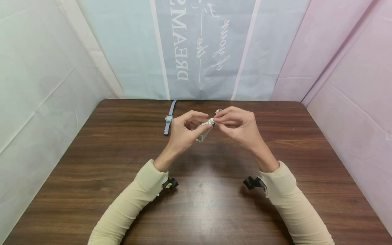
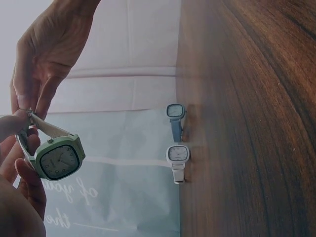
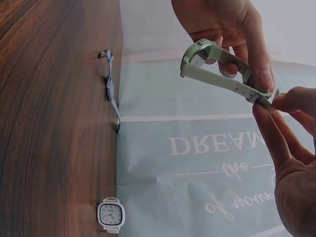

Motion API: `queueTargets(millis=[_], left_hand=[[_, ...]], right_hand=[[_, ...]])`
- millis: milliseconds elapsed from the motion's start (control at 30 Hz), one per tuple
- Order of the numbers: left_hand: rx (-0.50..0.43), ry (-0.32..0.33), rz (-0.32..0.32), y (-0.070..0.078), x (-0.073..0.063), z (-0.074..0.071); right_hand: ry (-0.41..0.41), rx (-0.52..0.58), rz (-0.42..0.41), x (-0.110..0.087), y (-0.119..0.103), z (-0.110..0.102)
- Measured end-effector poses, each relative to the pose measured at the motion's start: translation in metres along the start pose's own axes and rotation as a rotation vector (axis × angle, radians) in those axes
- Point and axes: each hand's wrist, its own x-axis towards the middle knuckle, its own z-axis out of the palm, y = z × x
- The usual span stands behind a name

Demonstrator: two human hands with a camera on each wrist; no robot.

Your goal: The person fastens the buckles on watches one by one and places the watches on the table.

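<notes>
A pale green wristwatch (image 2: 59, 162) with a squarish case is held in the air between both hands. My left hand (image 1: 183, 132) grips its band near the buckle, thumb on one side and fingers on the other. With thumb and fingertips, my right hand (image 1: 242, 126) pinches the band's end at the buckle. In the right wrist view the band (image 3: 222, 80) forms a closed loop, its ends meeting at the fingertips. The fingers partly cover the buckle, so how far the band is threaded I cannot tell.
A light blue watch (image 1: 168, 118) lies left of the hands near the table's back edge. Farther right lies a white watch (image 3: 110, 215), mostly behind my right hand in the head view. Another bluish watch (image 2: 175, 111) lies beside it. A printed curtain (image 1: 211, 81) hangs behind the table.
</notes>
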Motion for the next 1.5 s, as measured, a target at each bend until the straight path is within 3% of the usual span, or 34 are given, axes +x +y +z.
queueTargets(millis=[833,1133,1500], left_hand=[[-0.029,0.017,0.003,0.001,-0.001,0.004],[-0.018,0.023,0.0,0.001,-0.002,0.003],[0.029,0.014,0.037,-0.001,-0.003,0.006]], right_hand=[[0.098,-0.065,0.106,-0.002,-0.006,0.008],[0.068,-0.088,0.128,-0.002,-0.008,0.007],[0.008,-0.216,0.084,0.0,-0.014,0.004]])
